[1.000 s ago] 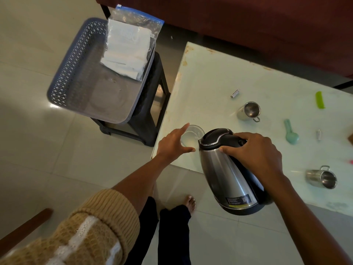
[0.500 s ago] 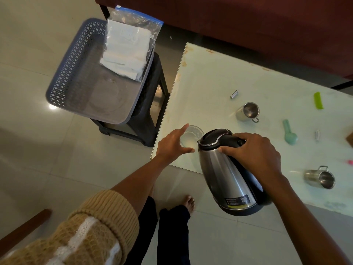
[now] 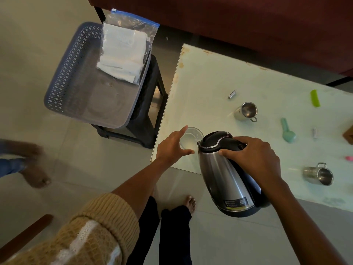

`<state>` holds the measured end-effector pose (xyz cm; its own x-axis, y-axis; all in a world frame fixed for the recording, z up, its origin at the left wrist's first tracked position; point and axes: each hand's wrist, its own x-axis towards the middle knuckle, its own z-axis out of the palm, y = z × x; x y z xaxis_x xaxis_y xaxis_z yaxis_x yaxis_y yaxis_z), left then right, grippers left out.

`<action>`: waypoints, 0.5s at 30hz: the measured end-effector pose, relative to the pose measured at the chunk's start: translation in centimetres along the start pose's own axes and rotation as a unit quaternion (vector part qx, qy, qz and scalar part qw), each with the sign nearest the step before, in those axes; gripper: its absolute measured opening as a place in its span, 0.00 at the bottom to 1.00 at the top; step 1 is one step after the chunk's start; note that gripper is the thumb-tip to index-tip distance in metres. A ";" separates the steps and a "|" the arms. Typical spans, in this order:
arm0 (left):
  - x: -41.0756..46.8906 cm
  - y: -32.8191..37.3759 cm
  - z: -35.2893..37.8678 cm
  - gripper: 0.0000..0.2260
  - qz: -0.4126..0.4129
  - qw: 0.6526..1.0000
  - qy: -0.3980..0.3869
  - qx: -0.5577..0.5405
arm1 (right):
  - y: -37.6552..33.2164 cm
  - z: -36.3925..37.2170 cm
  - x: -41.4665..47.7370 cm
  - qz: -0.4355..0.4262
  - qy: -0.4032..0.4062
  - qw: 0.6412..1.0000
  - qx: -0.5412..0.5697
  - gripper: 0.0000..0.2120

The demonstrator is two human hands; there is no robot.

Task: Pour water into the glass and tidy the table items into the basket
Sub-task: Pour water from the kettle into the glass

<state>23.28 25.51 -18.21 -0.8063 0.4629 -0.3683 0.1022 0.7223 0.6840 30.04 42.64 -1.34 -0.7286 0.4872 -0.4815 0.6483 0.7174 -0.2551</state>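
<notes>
— Steel, brushed and tapering toward the top: that is the kettle (image 3: 226, 176) I have in my right hand (image 3: 257, 159), fingers wrapped tight round its black plastic handle. It is tipped over, spout at the rim of the glass (image 3: 192, 139).

— And the glass?

— Clear, round, standing at the near left corner of the pale glossy table (image 3: 210, 79). My left hand (image 3: 172, 148) cups its side, thumb and forefinger spread wide round it; whether the skin truly touches I cannot tell. Something pale shows at the bottom.

— Any writing to read?

— A dark label low on the kettle with a yellow strip beneath it, print too small for me. The little cylinder like a battery (image 3: 231, 94) carries lettering, also unreadable.

— The basket?

— Grey-blue plastic with lattice-cut walls (image 3: 65, 73), sitting on a black stool (image 3: 150, 111) left of the table. A clear zip bag with a blue seal (image 3: 126, 52) leans in it, holding folded white material.

— What else lies on the table?

— Two small steel cups with handles, one tilted near the battery (image 3: 246, 111), one on its side by the near edge (image 3: 318, 174); a teal plastic scoop (image 3: 288, 131) between them; a lime-green comb (image 3: 315, 98) further off.
</notes>
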 end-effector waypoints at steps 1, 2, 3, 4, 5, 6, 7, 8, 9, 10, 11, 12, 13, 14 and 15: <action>0.0 0.1 0.0 0.40 -0.002 1.000 -0.002 0.003 | 0.0 0.0 -0.1 0.001 -0.002 1.000 0.001 0.23; 0.0 0.2 -0.1 0.40 -0.005 1.000 -0.005 0.005 | 0.0 0.0 -0.2 0.002 -0.005 1.000 0.001 0.24; 0.0 0.2 -0.1 0.40 -0.008 1.000 -0.008 0.008 | 0.0 0.0 -0.3 0.003 -0.007 1.000 0.002 0.24; 0.0 0.3 -0.1 0.41 -0.011 1.000 -0.011 0.010 | -0.1 -0.1 -0.4 0.005 -0.009 1.000 0.003 0.24; 0.0 0.4 -0.1 0.41 -0.014 1.000 -0.014 0.011 | -0.1 -0.1 -0.5 0.007 -0.010 1.000 0.003 0.24; 0.0 0.4 -0.2 0.41 -0.015 1.000 -0.016 0.013 | -0.2 -0.2 -0.5 0.009 -0.010 1.000 0.002 0.24; 0.0 0.5 -0.2 0.41 -0.016 1.000 -0.016 0.015 | -0.2 -0.2 -0.6 0.010 -0.009 1.000 0.001 0.24; 0.0 0.5 -0.1 0.40 -0.017 1.000 -0.016 0.017 | -0.1 -0.1 -0.7 0.012 -0.008 1.000 0.001 0.23; 0.0 0.5 -0.1 0.40 -0.019 1.000 -0.016 0.017 | 0.0 0.0 -0.7 0.013 -0.007 1.000 0.003 0.24; 0.1 0.5 -0.1 0.40 -0.022 0.999 -0.017 0.016 | 0.1 0.1 -0.8 0.015 -0.006 1.000 0.005 0.24; 0.0 0.5 -0.1 0.40 -0.024 0.999 -0.018 0.016 | 0.3 0.2 -0.8 0.018 -0.006 1.000 0.004 0.25; 0.1 0.4 0.0 0.40 -0.025 0.999 -0.017 0.015 | 0.5 0.3 -0.8 0.022 -0.007 1.000 0.003 0.26; 0.1 0.4 0.0 0.40 -0.026 0.999 -0.017 0.016 | 0.7 0.5 -0.9 0.026 -0.006 1.000 0.004 0.26; 0.2 0.5 -0.1 0.40 -0.025 0.999 -0.019 0.017 | 0.8 0.6 -1.0 0.028 -0.003 1.000 0.008 0.26; 0.2 0.5 -0.1 0.40 -0.026 0.999 -0.022 0.018 | 1.0 0.8 -1.2 0.030 0.003 0.999 0.015 0.25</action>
<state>23.11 25.94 -17.86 -0.7847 0.4463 -0.4301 0.0834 0.7637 0.6402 31.78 42.38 -1.64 -0.6894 0.5320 -0.4916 0.6969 0.6721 -0.2501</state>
